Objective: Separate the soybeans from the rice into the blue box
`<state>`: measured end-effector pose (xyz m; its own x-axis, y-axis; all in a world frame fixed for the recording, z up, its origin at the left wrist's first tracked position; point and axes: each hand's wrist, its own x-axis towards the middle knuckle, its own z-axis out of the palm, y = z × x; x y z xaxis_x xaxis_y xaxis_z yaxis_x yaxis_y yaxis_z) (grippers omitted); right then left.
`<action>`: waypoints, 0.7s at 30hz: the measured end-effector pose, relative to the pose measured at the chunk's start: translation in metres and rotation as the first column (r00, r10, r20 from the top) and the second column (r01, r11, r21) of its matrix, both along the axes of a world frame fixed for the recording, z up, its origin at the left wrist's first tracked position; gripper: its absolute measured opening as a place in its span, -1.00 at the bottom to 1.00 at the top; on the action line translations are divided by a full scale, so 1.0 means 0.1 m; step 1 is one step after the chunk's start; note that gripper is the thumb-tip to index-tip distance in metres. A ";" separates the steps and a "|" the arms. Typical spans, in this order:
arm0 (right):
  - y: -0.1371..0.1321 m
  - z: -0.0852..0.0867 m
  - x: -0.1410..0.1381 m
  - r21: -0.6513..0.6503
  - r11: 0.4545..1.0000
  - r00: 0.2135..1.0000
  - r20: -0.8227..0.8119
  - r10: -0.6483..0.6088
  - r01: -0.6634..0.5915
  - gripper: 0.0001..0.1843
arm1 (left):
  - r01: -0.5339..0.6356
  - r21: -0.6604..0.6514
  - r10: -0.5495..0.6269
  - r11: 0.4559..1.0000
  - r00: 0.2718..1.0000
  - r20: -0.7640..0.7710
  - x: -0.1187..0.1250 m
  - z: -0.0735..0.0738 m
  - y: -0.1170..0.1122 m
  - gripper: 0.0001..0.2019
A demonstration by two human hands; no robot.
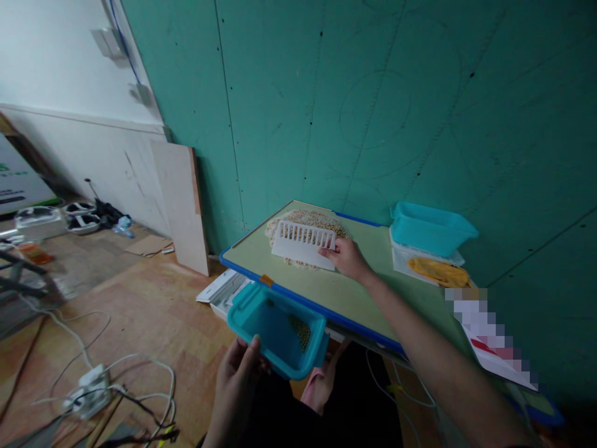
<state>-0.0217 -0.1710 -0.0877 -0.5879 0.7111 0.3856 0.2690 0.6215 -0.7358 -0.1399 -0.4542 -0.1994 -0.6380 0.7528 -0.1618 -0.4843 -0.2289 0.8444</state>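
Note:
My right hand (345,256) is closed on the right end of a white slotted scraper (298,251), a flat plate with a row of slots along its far edge. The scraper is over a spread heap of mixed pale grains and greenish beans (310,219) on the table. My left hand (242,361) grips the near-left rim of a turquoise plastic tub (275,333), tilted just below the table's front edge. A small pile of green beans (300,333) lies in the tub's right part.
The pale green table (373,298) has a blue edge and stands against a green wall. Another turquoise tub (433,227), a yellow cloth-like item (438,272) and a partly blurred-out sheet (494,348) sit on its right. A power strip (91,389) with cables lies on the floor.

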 end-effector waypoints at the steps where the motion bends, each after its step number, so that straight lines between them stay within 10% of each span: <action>1: -0.01 0.00 0.00 -0.002 1.000 1.000 0.002 0.010 -0.010 -0.75 | -0.004 -0.001 0.004 1.000 1.000 0.008 0.00 0.00 0.00 -0.71; 21: -0.12 0.07 -0.03 -0.091 0.992 0.995 -0.036 0.088 -0.091 -0.77 | -0.004 0.001 0.004 1.000 1.000 0.004 0.01 0.01 0.00 -0.73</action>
